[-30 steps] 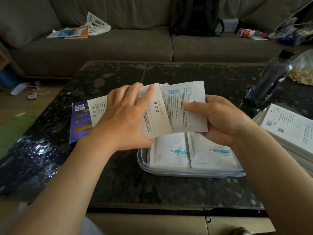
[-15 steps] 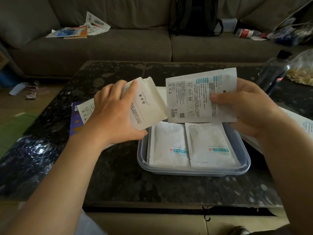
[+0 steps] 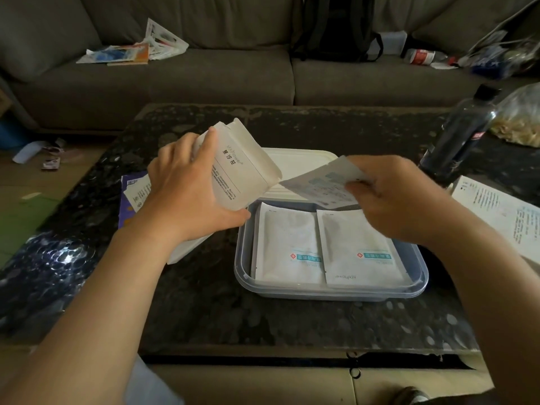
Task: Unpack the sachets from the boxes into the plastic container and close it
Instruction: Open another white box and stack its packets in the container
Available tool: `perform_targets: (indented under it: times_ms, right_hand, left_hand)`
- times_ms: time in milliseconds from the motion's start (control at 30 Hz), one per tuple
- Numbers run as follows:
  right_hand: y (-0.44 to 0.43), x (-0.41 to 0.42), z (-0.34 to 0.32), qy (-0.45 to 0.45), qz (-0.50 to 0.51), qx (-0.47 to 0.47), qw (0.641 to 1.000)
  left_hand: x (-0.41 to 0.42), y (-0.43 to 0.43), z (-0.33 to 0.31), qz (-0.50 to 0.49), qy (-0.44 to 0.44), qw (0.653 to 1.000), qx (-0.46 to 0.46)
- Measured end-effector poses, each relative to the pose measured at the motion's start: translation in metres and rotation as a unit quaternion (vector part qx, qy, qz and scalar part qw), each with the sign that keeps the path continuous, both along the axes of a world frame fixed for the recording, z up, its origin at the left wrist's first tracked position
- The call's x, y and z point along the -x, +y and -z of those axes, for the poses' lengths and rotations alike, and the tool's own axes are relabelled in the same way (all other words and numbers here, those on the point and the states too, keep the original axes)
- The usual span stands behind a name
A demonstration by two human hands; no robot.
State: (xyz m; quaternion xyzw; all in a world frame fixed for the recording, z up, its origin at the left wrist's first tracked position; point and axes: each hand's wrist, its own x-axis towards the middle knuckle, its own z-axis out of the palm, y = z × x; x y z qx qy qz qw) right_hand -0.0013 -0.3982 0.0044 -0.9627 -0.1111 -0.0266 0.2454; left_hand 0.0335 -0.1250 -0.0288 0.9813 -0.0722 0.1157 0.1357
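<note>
My left hand (image 3: pixel 187 197) grips a white box (image 3: pixel 244 168) with its flap open, held tilted over the table left of the clear plastic container (image 3: pixel 330 292). My right hand (image 3: pixel 391 197) pinches a white sachet (image 3: pixel 321 185) with teal print, held nearly flat above the container's far side. Two white sachets (image 3: pixel 287 249) (image 3: pixel 356 252) lie side by side inside the container. The container's white lid (image 3: pixel 298 162) lies on the table just behind it.
A purple box (image 3: pixel 128 200) lies under my left arm. White boxes (image 3: pixel 502 209) sit at the right, with a dark bottle (image 3: pixel 461 135) and a bag of food (image 3: pixel 523 118) behind them. A sofa with a backpack (image 3: pixel 336 27) and papers (image 3: pixel 131 48) is beyond the dark table (image 3: pixel 204 302).
My right hand drew the sachet out of the box, then lowered and tilted it flat over the container. My left hand kept the box, shifting slightly left.
</note>
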Motion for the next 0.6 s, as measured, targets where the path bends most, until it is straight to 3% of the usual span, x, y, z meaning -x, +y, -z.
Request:
perform_targets:
  times_ms: [133,333,500,600]
  right_hand:
    - [0.022,0.004,0.013,0.002,-0.048,0.078,0.996]
    - [0.043,0.008,0.036,0.076,-0.134,0.108,0.982]
    - [0.04,0.007,0.039,0.218,-0.168,0.158,0.948]
    - [0.036,0.002,0.045,0.257,-0.16,0.139,0.943]
  left_hand:
    - [-0.001,0.0,0.0,-0.001,-0.001,1.0,0.004]
    - [0.0,0.0,0.001,0.002,0.002,1.0,0.003]
    - [0.001,0.0,0.001,0.004,0.007,1.0,0.008]
    - [0.0,-0.001,0.002,0.004,0.007,1.0,0.008]
